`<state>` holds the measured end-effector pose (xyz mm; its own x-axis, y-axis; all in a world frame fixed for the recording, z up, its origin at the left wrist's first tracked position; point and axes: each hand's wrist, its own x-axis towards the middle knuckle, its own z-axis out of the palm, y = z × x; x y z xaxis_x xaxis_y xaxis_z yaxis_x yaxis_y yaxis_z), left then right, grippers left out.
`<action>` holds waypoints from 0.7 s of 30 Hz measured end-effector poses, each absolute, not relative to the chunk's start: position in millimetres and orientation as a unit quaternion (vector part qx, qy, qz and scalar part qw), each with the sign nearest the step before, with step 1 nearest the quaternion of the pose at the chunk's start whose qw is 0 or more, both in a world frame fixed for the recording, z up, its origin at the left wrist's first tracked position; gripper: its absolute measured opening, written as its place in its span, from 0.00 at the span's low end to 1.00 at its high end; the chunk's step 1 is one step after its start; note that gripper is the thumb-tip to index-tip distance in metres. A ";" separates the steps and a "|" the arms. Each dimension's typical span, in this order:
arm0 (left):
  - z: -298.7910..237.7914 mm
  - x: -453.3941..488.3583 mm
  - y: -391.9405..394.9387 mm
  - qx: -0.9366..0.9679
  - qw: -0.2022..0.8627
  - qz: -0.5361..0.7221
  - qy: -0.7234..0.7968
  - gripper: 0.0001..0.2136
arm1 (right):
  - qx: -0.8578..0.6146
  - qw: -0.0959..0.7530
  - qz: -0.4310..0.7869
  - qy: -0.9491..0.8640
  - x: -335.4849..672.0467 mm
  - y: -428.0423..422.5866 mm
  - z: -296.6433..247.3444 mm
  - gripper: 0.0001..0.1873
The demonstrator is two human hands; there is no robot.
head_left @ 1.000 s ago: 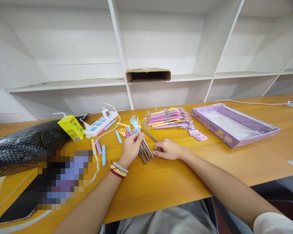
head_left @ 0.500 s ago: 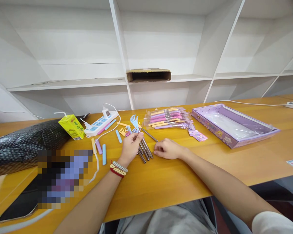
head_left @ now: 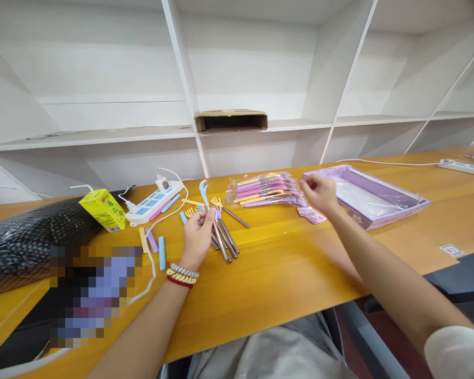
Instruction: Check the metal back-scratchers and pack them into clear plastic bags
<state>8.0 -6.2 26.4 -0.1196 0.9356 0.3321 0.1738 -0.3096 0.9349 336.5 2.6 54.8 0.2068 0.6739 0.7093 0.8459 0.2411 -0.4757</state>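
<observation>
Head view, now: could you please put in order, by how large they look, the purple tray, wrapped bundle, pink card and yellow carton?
1. Purple tray, partly covered by the right hand
2. Wrapped bundle
3. Yellow carton
4. Pink card

1 head camera | faces forward-down | desk (head_left: 260,289) near | shelves (head_left: 180,58) beyond | pixelated patch (head_left: 95,295) unclear

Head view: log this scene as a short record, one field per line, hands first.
Left hand: holds a blue-headed back scratcher
Right hand: overlaps the purple box in view; contact unclear
Near left hand: loose back scratchers with metal rods
Left of right hand: bagged back scratchers
Table, left side: drink carton, power strip, loose coloured handles
Shelf: open cardboard box
</observation>
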 end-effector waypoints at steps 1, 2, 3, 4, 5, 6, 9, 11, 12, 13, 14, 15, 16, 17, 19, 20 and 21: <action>26.5 7.9 -5.9 0.571 0.337 0.573 0.482 0.14 | -0.637 0.484 -0.101 -0.592 352.3 5.1 58.2 0.12; 27.0 7.9 -5.9 0.568 0.339 0.574 0.482 0.14 | -0.667 0.479 -0.111 -0.560 367.9 7.3 61.6 0.12; 27.8 8.1 -6.0 0.566 0.339 0.576 0.483 0.14 | -0.696 0.471 -0.122 -0.527 382.9 9.2 64.6 0.11; 28.7 8.3 -6.4 0.565 0.338 0.576 0.484 0.14 | -0.722 0.459 -0.126 -0.502 396.6 10.8 67.2 0.10; 29.8 8.6 -6.9 0.567 0.335 0.575 0.486 0.14 | -0.744 0.446 -0.126 -0.482 408.6 12.1 69.2 0.09; 30.7 8.8 -7.4 0.570 0.331 0.572 0.489 0.14 | -0.760 0.430 -0.123 -0.471 418.6 13.2 70.2 0.09; 31.5 8.9 -8.3 0.580 0.324 0.557 0.498 0.15 | -0.783 0.381 -0.115 -0.478 435.3 16.4 67.7 0.09; 29.8 8.1 -8.0 0.585 0.328 0.548 0.500 0.15 | -0.797 0.346 -0.110 -0.483 435.9 19.0 61.8 0.09; 28.5 7.4 -7.5 0.587 0.331 0.544 0.500 0.15 | -0.803 0.329 -0.109 -0.484 433.3 20.6 58.0 0.10; 27.0 6.6 -6.9 0.590 0.333 0.539 0.501 0.16 | -0.806 0.316 -0.113 -0.488 428.6 22.2 53.9 0.10; 25.5 5.7 -6.0 0.593 0.335 0.533 0.502 0.16 | -0.802 0.306 -0.118 -0.499 421.9 23.9 49.7 0.11; 23.9 4.8 -4.9 0.596 0.336 0.527 0.505 0.17 | -0.792 0.298 -0.122 -0.519 413.5 25.6 45.5 0.12; 22.3 3.8 -3.8 0.597 0.337 0.521 0.508 0.18 | -0.777 0.292 -0.127 -0.543 403.5 27.4 41.6 0.12; 20.8 2.7 -2.5 0.597 0.338 0.519 0.510 0.18 | -0.758 0.286 -0.128 -0.572 392.8 29.3 38.3 0.12; 18.1 0.6 0.1 0.593 0.346 0.517 0.511 0.19 | -0.726 0.277 -0.129 -0.616 372.0 33.4 34.3 0.13; 16.9 -0.4 1.4 0.591 0.350 0.519 0.509 0.19 | -0.715 0.275 -0.131 -0.629 363.6 35.5 33.9 0.13; 15.8 -1.5 2.6 0.589 0.353 0.521 0.507 0.19 | -0.709 0.276 -0.134 -0.635 357.4 37.7 34.6 0.13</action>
